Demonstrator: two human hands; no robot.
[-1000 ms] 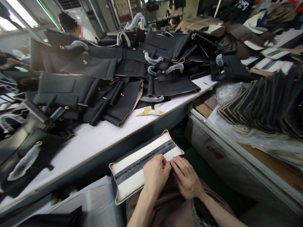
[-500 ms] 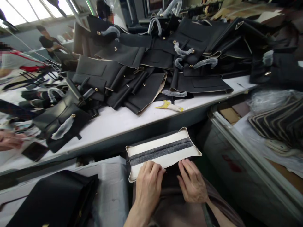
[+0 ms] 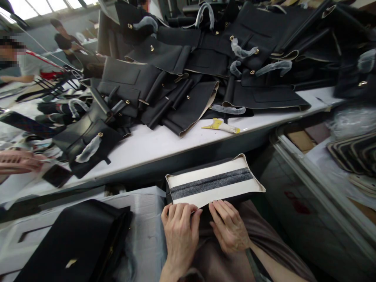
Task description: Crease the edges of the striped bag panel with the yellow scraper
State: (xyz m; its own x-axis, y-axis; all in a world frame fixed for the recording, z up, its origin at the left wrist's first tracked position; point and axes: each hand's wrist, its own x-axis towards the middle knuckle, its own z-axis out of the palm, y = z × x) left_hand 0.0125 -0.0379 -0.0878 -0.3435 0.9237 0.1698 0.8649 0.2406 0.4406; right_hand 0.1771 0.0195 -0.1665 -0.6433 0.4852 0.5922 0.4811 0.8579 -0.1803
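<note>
A black leather bag piece [image 3: 214,182] lies across my lap, its cream panel facing up with a dark grey felt strip along the middle. Raised cream seam edges run round the panel. My left hand [image 3: 181,227] pinches the near edge left of centre, thumb and fingers pressed together. At the same edge, a little to the right, my right hand [image 3: 229,227] has its fingers curled over the rim and its thumb underneath. The lower part of the piece is hidden behind my hands.
Black bags [image 3: 176,58] with plastic-wrapped handles are heaped on the white table [image 3: 141,147]. A yellow-and-white tool [image 3: 221,125] lies near its edge. Another black bag [image 3: 73,239] rests on a box at left. A bin [image 3: 293,188] stands at right. Two people sit beyond, at left.
My left hand has shifted toward the left corner of the near edge, and my right hand has slid left along it. The view has moved slightly, so the bag piece appears further right.
</note>
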